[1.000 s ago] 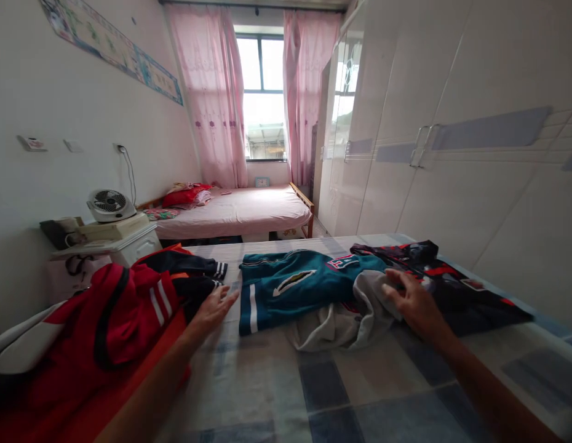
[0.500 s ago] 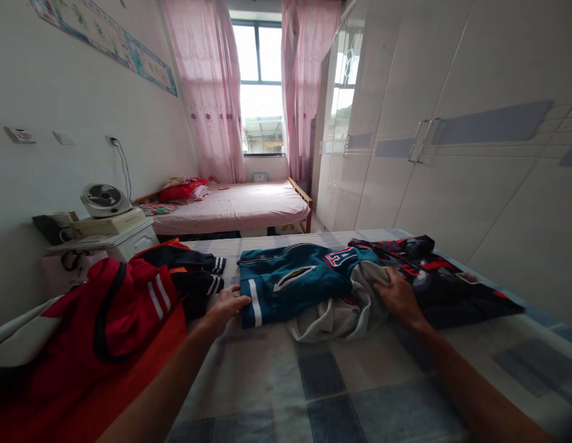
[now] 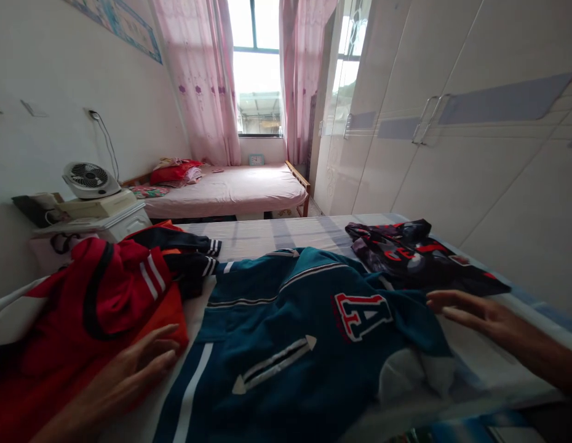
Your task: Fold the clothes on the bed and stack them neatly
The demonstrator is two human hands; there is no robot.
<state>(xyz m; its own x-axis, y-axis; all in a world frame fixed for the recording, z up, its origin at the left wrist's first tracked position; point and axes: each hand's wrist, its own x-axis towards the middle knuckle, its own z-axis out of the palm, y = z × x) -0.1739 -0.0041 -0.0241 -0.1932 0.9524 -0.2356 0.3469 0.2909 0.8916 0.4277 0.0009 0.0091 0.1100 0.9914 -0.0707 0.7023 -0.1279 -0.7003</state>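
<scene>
A teal jacket [image 3: 277, 326] with a red and white letter A patch lies spread over the near part of the bed. One pale grey sleeve [image 3: 406, 375] of it shows at the lower right; the lower part runs out of view. My left hand [image 3: 143, 363] is left of the jacket's white-striped hem, fingers extended and holding nothing. Just past the jacket's right end, my right hand [image 3: 480, 317] hovers with fingers apart and empty. Red and orange garments [image 3: 124, 289] are heaped beside my left hand. A dark printed garment [image 3: 406, 252] lies beyond my right hand.
The checked bedsheet [image 3: 267, 234] reaches to the white wardrobe [image 3: 382, 154] on the right. At the left, a fan [image 3: 90, 178] stands on a box on a small cabinet [image 3: 133, 221]. A second bed [image 3: 235, 191] with pink bedding is by the window.
Both hands have let go of the jacket and moved apart, closer to me. The jacket has come nearer and lies wider, its grey part now mostly hidden. The view has tilted down.
</scene>
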